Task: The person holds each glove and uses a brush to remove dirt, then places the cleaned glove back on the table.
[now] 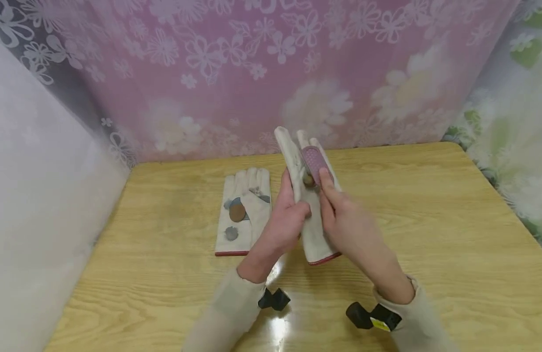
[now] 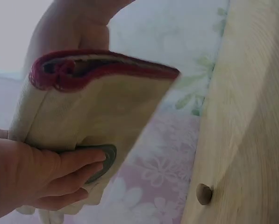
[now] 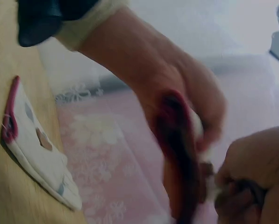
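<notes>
While the left hand [image 1: 286, 217] and right hand [image 1: 352, 217] curl round the glove [image 1: 316, 237] between them, work at the purple patch [image 1: 312, 159] seems underway, next wanting steady support.

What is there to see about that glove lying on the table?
The glove looks like cream cloth, with red trim along its cuff. It lies flat on the wooden table, fingers toward the far edge, thumb folded over the palm. Grey and bluish marks and a brown oval show on it; whether stains or patches, I cannot tell. Only the table visibly touches it.
</notes>
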A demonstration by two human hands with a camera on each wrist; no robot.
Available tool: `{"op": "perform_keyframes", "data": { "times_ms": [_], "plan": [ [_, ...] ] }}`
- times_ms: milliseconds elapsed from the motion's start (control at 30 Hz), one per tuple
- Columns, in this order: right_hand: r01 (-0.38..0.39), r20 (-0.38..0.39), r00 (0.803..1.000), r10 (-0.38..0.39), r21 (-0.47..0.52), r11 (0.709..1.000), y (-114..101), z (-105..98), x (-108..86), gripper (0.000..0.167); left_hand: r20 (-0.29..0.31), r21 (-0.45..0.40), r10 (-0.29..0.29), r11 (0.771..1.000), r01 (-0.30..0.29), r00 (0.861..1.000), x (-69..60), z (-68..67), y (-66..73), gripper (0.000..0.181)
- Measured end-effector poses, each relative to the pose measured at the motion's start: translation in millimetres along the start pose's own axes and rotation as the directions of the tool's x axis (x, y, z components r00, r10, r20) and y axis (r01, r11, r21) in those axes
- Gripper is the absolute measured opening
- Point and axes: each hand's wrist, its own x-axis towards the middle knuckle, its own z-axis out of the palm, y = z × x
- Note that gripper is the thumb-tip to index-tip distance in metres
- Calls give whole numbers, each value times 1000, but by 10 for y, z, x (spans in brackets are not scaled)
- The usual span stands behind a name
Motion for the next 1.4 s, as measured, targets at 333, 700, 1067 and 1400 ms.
{"op": "perform_keyframes", "data": {
  "times_ms": [333,700,1067,1400],
  "plan": [
    [-76,61,996,60,306,949,283,-311,101,45,-1,-286,-202,939,193,979,80,-97,-67,95],
    [119,97,988,-118,-6,993,64,-134,55,47,-166,-266,-12,963,-33,986,88,-172,16,94],
    [-198,281,952,120,267,943,-72,-271,-53,47,-276,172,349,935,-311,896,46,-17,-40,91],
    [-249,194,965,179,448,858,86,-163,60,46,34,626,526,652,-428,850,-10,221,-318,88]
  ]
}}
